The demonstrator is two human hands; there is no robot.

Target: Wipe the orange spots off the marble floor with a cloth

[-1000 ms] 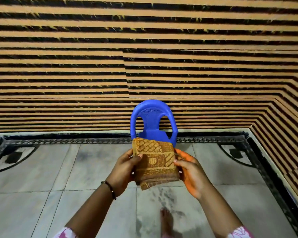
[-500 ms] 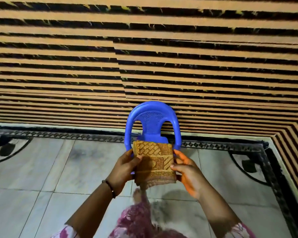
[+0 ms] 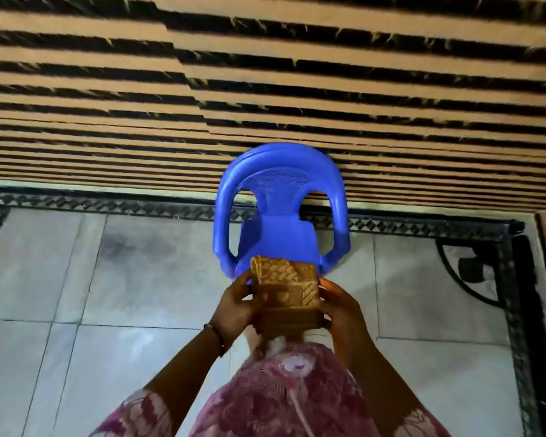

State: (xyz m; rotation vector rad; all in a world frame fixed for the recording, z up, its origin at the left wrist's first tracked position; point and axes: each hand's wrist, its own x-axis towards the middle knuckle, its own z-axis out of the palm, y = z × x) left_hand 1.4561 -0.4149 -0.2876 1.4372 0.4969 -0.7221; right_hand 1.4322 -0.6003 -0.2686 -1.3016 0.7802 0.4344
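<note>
From the head view, we see both hands raised in front of the body with a folded orange-brown cloth (image 3: 286, 296) held between them. The left hand (image 3: 237, 305) grips the cloth's left edge, thumb laid across its front face and fingers wrapped behind. The right hand (image 3: 341, 305) clasps the right edge, its fingers curled around the side of the fold; the fingertips there look tinted orange. The cloth stands roughly upright between the two palms, a woven diamond pattern showing on its upper part and a plainer band along its lower fold. A dark bracelet (image 3: 216, 337) sits on the left wrist.

Just beyond the hands, past the top edge of the cloth, stands a small blue plastic chair (image 3: 281, 212) with curved armrests and a perforated backrest, facing us. Behind it rises a wall of orange and black stripes (image 3: 265, 89).

Below and to either side of the hands lies the pale grey marble floor (image 3: 139, 279), edged by a dark patterned border (image 3: 108, 206) that runs along the wall and down the far right of the hands. We cannot make out any orange spots on the floor from here. Under the forearms, a pink floral garment (image 3: 281, 395) fills the space nearest us.
</note>
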